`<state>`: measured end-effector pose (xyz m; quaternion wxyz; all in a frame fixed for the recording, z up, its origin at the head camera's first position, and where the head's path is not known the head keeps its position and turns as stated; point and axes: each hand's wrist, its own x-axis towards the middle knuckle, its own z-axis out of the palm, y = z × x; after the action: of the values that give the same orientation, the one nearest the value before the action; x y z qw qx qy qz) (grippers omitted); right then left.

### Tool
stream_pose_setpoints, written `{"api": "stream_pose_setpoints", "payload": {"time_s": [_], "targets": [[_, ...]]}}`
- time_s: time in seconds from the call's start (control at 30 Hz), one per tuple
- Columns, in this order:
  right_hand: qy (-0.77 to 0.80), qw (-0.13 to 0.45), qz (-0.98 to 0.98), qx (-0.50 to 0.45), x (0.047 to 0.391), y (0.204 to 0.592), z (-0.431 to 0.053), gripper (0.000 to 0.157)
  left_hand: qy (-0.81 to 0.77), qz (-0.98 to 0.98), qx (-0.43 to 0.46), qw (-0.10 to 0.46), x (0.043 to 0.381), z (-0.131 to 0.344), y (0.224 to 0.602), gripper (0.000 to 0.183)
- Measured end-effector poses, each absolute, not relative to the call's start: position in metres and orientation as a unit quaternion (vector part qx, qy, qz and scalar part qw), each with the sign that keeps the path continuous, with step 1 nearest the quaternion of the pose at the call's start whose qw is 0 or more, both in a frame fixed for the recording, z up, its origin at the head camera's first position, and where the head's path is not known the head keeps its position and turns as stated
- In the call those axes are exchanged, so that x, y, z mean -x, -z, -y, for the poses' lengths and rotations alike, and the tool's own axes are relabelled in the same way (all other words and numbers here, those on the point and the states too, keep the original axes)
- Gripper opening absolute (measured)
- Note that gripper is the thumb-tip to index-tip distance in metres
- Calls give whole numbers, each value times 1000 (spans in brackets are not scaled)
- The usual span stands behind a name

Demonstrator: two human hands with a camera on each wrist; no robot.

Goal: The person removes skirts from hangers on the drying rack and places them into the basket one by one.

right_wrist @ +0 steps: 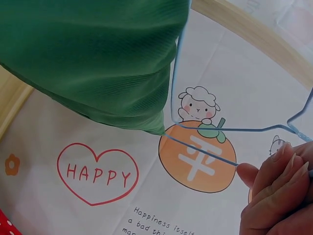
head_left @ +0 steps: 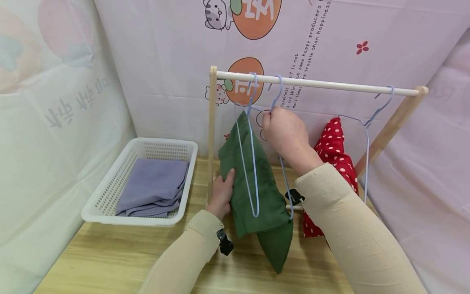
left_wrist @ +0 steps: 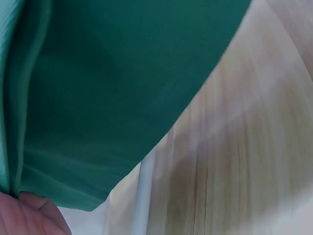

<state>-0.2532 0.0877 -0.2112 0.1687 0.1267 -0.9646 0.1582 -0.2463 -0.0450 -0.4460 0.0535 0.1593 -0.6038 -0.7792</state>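
Observation:
A folded green cloth (head_left: 253, 192) hangs at the rail's left part, its top corner on a blue wire hanger (head_left: 285, 175). My right hand (head_left: 286, 128) grips this hanger just below its hook, which is over the rail. In the right wrist view the hanger's wire runs from the curled fingers (right_wrist: 276, 191) into the cloth's corner. My left hand (head_left: 222, 194) pinches the cloth's left edge, thumb on the front; most of its fingers are hidden behind. A second blue hanger (head_left: 253, 163) hangs in front of the green cloth.
A wooden rack with a white rail (head_left: 315, 83) stands on the wood-grain table (head_left: 110, 257). At its right, a red polka-dot cloth (head_left: 334, 143) hangs on another blue hanger (head_left: 367, 163). To the left, a white basket (head_left: 99, 204) holds a folded lavender cloth (head_left: 154, 179).

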Motion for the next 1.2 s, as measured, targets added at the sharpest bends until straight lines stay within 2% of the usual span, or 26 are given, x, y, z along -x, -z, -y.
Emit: {"api": "stream_pose_setpoints", "payload": {"time_s": [0.17, 0.4, 0.63, 1.2], "targets": [[-159, 166, 965, -126, 254, 212, -89, 40, 733, 661, -132, 93, 243, 43, 445, 51], [-156, 162, 966, -129, 253, 211, -90, 40, 643, 745, -95, 149, 240, 44, 445, 35], [-154, 157, 967, -126, 252, 210, -89, 40, 510, 830, -60, 219, 235, 45, 442, 30], [-148, 148, 970, -123, 251, 209, -91, 39, 395, 887, -23, 239, 218, 48, 435, 27]]}}
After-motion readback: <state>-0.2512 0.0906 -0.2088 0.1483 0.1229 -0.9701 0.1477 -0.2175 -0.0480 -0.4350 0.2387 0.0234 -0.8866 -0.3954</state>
